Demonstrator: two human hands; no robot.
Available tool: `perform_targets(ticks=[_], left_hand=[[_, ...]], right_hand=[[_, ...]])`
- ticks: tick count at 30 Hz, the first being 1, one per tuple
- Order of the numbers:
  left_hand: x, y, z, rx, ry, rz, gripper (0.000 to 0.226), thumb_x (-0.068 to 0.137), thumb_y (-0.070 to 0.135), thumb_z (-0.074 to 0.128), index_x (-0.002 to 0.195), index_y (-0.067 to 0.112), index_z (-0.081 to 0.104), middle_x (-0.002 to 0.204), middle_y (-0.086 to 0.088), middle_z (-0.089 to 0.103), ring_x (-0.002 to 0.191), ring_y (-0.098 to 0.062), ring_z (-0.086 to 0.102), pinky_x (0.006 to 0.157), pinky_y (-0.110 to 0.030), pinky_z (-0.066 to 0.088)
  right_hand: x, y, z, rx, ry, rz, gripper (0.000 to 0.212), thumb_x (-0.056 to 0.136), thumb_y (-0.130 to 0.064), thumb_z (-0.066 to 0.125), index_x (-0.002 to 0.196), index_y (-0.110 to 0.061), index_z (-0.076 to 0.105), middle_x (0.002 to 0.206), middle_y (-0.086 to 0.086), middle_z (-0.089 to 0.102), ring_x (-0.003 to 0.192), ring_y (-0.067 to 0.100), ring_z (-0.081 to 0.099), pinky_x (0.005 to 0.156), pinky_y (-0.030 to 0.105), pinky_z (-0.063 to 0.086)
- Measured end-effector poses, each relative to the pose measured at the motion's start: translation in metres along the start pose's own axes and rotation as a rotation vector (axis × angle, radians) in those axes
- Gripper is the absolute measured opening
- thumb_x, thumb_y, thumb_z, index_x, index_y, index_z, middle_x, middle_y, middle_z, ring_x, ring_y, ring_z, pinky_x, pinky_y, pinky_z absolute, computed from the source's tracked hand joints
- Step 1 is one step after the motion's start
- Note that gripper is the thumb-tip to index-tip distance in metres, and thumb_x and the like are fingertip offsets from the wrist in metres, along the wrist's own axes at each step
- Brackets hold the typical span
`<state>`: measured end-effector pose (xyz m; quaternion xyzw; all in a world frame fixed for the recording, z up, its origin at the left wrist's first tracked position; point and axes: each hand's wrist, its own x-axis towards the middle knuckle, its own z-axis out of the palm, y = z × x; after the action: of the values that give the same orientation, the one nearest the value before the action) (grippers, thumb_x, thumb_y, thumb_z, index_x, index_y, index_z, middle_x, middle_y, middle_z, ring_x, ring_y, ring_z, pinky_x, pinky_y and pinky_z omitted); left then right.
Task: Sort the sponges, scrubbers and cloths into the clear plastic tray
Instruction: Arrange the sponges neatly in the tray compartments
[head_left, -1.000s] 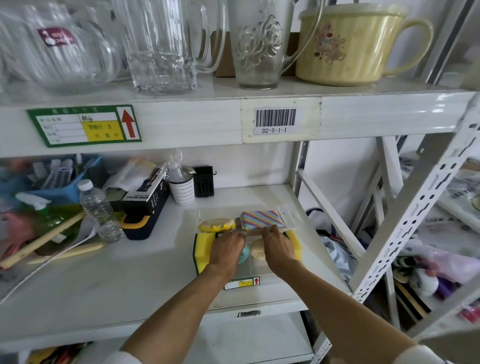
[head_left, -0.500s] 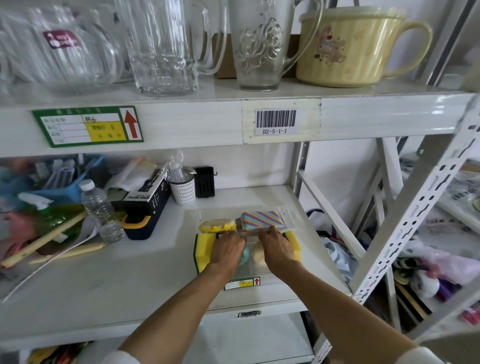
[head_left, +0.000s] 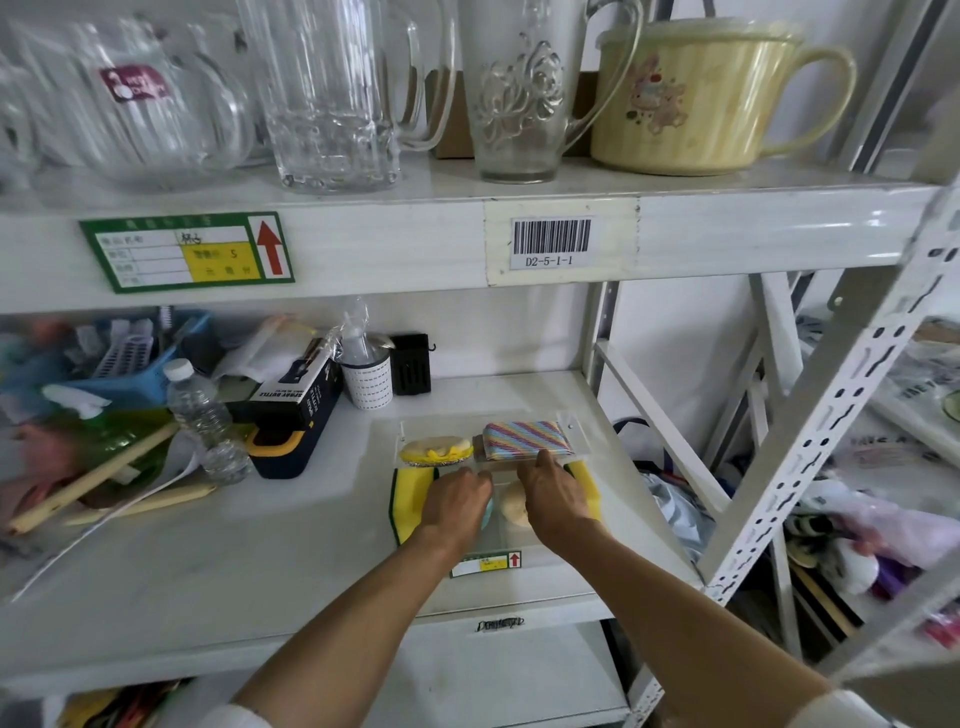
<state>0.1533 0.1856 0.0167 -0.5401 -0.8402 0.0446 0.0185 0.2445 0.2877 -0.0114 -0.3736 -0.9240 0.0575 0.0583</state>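
Low in the frame's centre, I rest my left hand (head_left: 457, 496) and right hand (head_left: 553, 491) palm-down in the tray (head_left: 576, 434); whether they are gripping anything I cannot tell.

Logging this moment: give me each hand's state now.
Left hand: palm down in the clear plastic tray, grip cannot be told.
Right hand: palm down there too, cannot be told.

Both my hands rest palm-down in the clear plastic tray (head_left: 571, 434): my left hand (head_left: 457, 499) beside a yellow sponge (head_left: 413, 499), my right hand (head_left: 553, 493) touching the striped cloth (head_left: 524, 439)
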Motion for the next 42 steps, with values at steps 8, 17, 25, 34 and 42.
perform_targets(ticks=[8,17,25,34,42], left_hand=[[0.001,0.001,-0.002,0.057,-0.039,0.009,0.029,0.09,0.0,0.053,0.117,0.006,0.062,0.117,-0.017,0.066,0.107,-0.033,0.065,0.083,-0.039,0.053],[0.004,0.006,-0.002,0.127,-0.071,-0.029,0.033,0.09,-0.008,0.051,0.12,0.0,0.062,0.126,-0.02,0.06,0.114,-0.033,0.061,0.089,-0.037,0.052],[0.004,0.005,-0.005,0.119,-0.077,-0.023,0.034,0.089,-0.01,0.049,0.121,-0.004,0.06,0.127,-0.022,0.056,0.114,-0.036,0.06,0.089,-0.039,0.051],[0.003,0.003,-0.01,0.13,-0.064,0.005,0.035,0.088,-0.012,0.049,0.12,-0.004,0.061,0.127,-0.023,0.057,0.115,-0.037,0.06,0.091,-0.04,0.051],[0.004,0.006,-0.009,0.069,0.0,0.021,0.031,0.087,-0.009,0.052,0.114,-0.001,0.064,0.119,-0.02,0.063,0.106,-0.036,0.064,0.083,-0.04,0.053]], right_hand=[[-0.003,0.0,-0.008,-0.035,-0.037,0.097,0.03,0.096,-0.008,0.048,0.126,-0.008,0.055,0.125,0.013,0.054,0.108,0.027,0.062,0.09,0.035,0.051],[-0.004,0.008,-0.013,-0.065,-0.054,0.152,0.034,0.095,-0.009,0.053,0.129,-0.009,0.054,0.125,0.013,0.056,0.11,0.025,0.062,0.09,0.031,0.052],[-0.009,0.012,-0.016,-0.079,-0.08,0.147,0.048,0.09,-0.008,0.061,0.136,-0.009,0.046,0.131,0.014,0.048,0.112,0.027,0.06,0.091,0.034,0.052],[-0.011,0.012,-0.02,-0.064,-0.085,0.126,0.046,0.09,-0.007,0.061,0.134,-0.009,0.049,0.131,0.014,0.047,0.109,0.027,0.061,0.087,0.034,0.052],[-0.009,0.011,-0.027,-0.026,-0.031,0.101,0.038,0.091,-0.008,0.056,0.129,-0.009,0.052,0.127,0.013,0.051,0.107,0.033,0.062,0.087,0.039,0.052]])
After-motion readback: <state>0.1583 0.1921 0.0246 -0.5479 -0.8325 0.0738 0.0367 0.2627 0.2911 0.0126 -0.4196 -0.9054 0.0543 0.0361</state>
